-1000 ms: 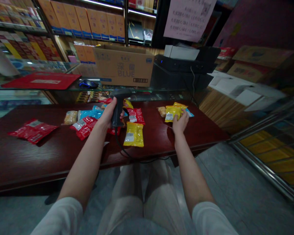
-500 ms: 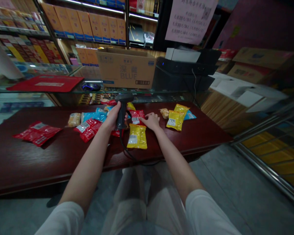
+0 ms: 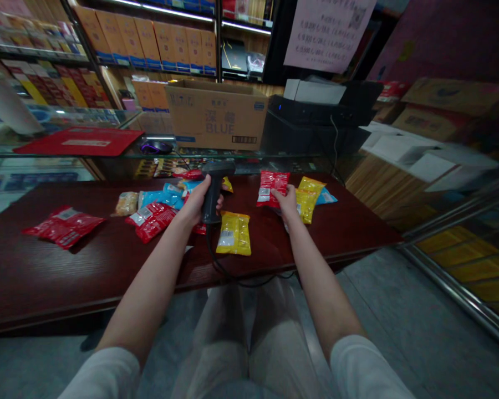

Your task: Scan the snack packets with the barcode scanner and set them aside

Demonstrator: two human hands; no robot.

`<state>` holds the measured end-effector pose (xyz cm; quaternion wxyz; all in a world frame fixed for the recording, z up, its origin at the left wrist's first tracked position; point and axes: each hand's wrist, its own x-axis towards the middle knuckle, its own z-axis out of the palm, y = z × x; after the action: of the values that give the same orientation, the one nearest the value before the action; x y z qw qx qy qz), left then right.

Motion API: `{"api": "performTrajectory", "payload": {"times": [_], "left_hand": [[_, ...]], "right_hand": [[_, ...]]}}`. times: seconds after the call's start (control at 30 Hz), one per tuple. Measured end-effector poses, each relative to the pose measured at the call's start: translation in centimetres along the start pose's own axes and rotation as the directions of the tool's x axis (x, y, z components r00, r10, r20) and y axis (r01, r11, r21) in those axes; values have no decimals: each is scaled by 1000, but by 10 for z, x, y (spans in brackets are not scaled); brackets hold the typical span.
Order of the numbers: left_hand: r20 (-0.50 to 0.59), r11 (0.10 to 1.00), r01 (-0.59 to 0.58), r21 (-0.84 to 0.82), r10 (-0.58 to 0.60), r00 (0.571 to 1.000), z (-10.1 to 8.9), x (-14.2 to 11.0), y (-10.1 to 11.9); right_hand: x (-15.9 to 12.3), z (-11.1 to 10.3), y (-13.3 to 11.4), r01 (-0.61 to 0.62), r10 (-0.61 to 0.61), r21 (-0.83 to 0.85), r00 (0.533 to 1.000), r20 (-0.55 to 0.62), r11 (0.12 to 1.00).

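My left hand [image 3: 202, 200] is wrapped round the handle of a black barcode scanner [image 3: 212, 194], its cable hanging toward the table's front edge. At the right, my right hand [image 3: 288, 203] grips a red snack packet [image 3: 271, 187] by its lower right, with a white label showing. Partly behind that hand lie a yellow packet [image 3: 311, 195] and a blue packet [image 3: 326, 196]. Below the scanner a single yellow packet [image 3: 234, 233] lies flat. Left of the scanner are a red packet [image 3: 157, 220], blue packets [image 3: 160, 197] and a clear-wrapped bun-like item [image 3: 127, 203].
The dark red wooden table [image 3: 108, 271] carries another red packet [image 3: 64, 226] at far left. Behind it, a glass counter holds a cardboard box [image 3: 216, 119], a mouse [image 3: 155, 146], a red mat [image 3: 79, 142] and a black printer-like machine [image 3: 316, 113]. A metal rack [image 3: 453, 293] stands at right.
My right hand has taken hold of the red packet and moved it right, from beside the scanner to beside the yellow packets. The scanner has shifted slightly right in my left hand.
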<state>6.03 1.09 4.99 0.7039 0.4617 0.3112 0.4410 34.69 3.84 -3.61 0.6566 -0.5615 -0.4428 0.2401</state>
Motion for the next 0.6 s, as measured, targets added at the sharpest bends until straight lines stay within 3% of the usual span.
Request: {"api": "performTrajectory", "payload": {"times": [0.17,0.37,0.47,0.6], "left_hand": [[104,998,47,30,-50,993,18,-2,-13],[230,991,75,113,-99,968,36,-6,-32],[238,990,93,110,-117,964,38,-5,-39],[187,998,46,33,-51,981,36,1,-47]], "right_hand": [[0,-31,-1,-11,37,206,992,-122,978],[-4,-30,-4,0,28,205,991,-131,979],[-6,-29,-4,-4,33,216,991,-132,976],[-7,-29,-3,-6,28,184,993,-114,983]]}}
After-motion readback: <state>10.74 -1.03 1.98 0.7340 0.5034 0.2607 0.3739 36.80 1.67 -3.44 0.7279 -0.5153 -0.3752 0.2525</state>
